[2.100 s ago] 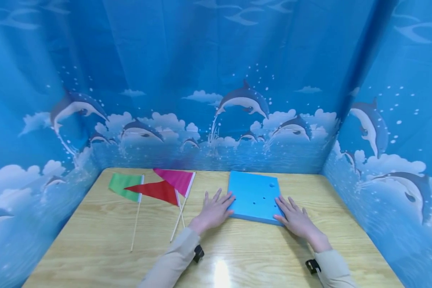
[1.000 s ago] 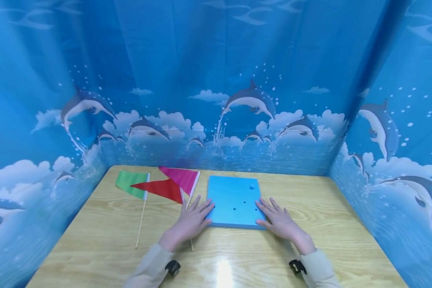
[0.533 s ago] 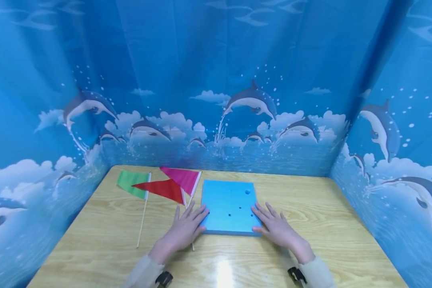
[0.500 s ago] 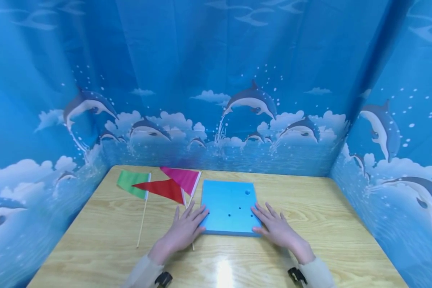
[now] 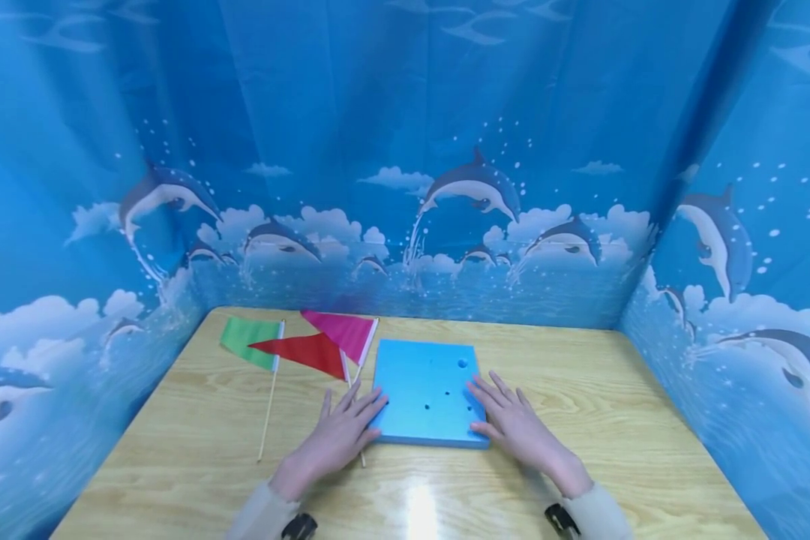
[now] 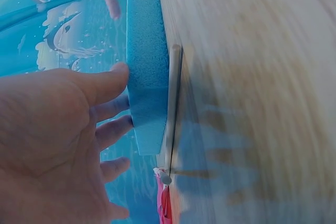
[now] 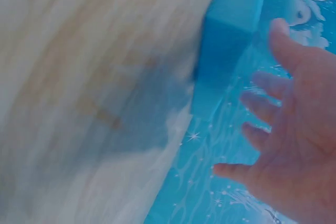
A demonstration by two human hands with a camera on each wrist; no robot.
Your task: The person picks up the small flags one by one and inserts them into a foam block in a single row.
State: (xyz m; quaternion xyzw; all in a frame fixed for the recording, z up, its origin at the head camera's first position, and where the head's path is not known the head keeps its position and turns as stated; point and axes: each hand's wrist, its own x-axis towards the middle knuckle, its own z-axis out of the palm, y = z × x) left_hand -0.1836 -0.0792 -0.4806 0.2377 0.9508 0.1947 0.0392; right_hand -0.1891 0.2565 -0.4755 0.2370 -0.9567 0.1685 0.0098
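both hands [image 5: 432, 431] apparently flanking foam block [image 5: 424, 390]

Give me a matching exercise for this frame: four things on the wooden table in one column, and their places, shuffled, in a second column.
Things:
1. green cloth flag on a thin wooden stick
2. pink triangular cloth flag
3. blue rectangular foam board with small holes
4. red triangular cloth flag

Places:
A. between the two hands, flat on the table
B. farthest to the left
C. between the other two flags, overlapping both
D. nearest the foam board's far left corner

Pairs: 1-B, 2-D, 3-A, 4-C
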